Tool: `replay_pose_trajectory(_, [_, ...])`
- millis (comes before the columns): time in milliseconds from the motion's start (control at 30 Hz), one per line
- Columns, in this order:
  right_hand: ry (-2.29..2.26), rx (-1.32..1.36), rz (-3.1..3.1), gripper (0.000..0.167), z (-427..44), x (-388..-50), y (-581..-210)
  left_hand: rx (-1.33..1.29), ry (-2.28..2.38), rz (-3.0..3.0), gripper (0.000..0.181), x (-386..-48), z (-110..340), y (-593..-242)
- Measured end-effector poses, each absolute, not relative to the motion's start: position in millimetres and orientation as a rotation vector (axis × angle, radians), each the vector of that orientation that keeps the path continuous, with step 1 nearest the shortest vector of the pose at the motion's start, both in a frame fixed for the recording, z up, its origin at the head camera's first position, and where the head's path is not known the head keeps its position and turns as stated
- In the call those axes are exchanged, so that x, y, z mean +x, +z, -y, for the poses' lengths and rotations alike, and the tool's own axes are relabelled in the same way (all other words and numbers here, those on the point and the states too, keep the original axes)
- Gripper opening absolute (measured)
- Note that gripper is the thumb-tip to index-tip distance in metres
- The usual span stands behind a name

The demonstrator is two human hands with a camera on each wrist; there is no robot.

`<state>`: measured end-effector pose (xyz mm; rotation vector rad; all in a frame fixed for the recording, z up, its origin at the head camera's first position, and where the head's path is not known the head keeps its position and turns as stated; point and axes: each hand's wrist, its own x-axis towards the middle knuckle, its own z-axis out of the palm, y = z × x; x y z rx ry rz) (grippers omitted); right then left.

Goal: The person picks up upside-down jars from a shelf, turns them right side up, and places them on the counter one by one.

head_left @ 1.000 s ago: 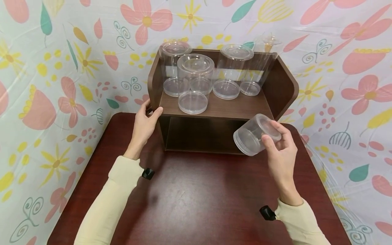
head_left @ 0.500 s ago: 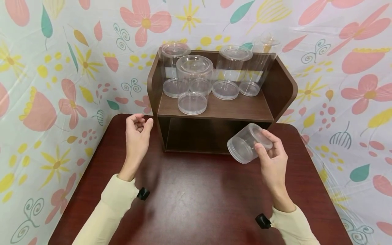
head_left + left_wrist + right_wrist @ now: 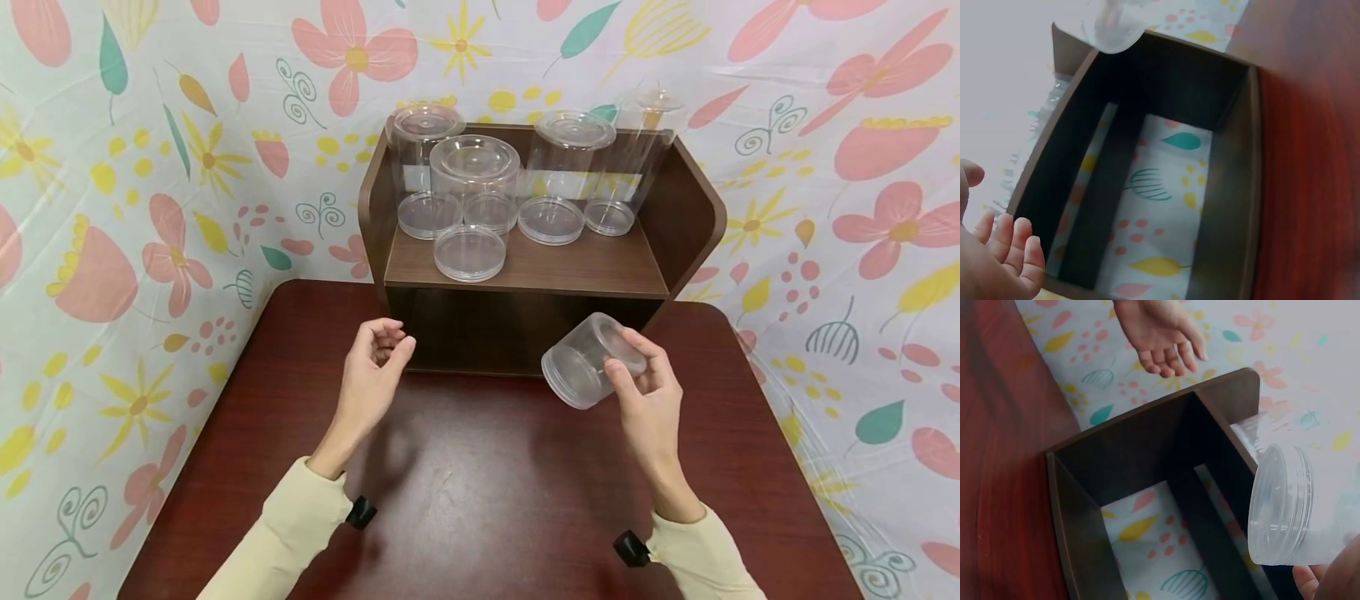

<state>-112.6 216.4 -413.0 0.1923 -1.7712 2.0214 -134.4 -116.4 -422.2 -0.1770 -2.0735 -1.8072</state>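
Note:
A clear plastic jar (image 3: 588, 362), tilted with its ringed end toward the lower left, is gripped by the right hand (image 3: 651, 408) in front of the shelf's lower opening. In the right wrist view the jar (image 3: 1282, 506) shows at the right edge, with fingertips (image 3: 1307, 581) beneath it. The left hand (image 3: 369, 379) hangs over the table with nothing in it, fingers loosely bent, left of the jar. Its relaxed fingers (image 3: 1016, 250) also show at the lower left of the left wrist view.
A brown two-level shelf (image 3: 525, 271) stands at the back of the dark red table (image 3: 465, 500). Several clear jars stand on its upper board, one (image 3: 472, 208) in front of others. Patterned cloth (image 3: 180, 275) hangs behind and at both sides.
The left hand has let go of the shelf's left side and moved down and toward the middle. The right hand has carried the jar left and slightly down.

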Motion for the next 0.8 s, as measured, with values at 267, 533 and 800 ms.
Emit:
replay_pose_trajectory(267, [2.002,0.101,1.846,0.044,-210,-112,-421,-0.278,-1.856,2.186,0.031,-131,103,-438])
replay_pose_trajectory(533, [2.033,0.120,1.872,0.046,-202,-111,-431,-0.488,-1.953,2.221,0.038,-132,88,-454])
replay_pose_trajectory(800, [2.057,0.141,1.892,0.047,-192,-112,-440,-0.620,-2.028,2.269,0.049,-134,72,-469])
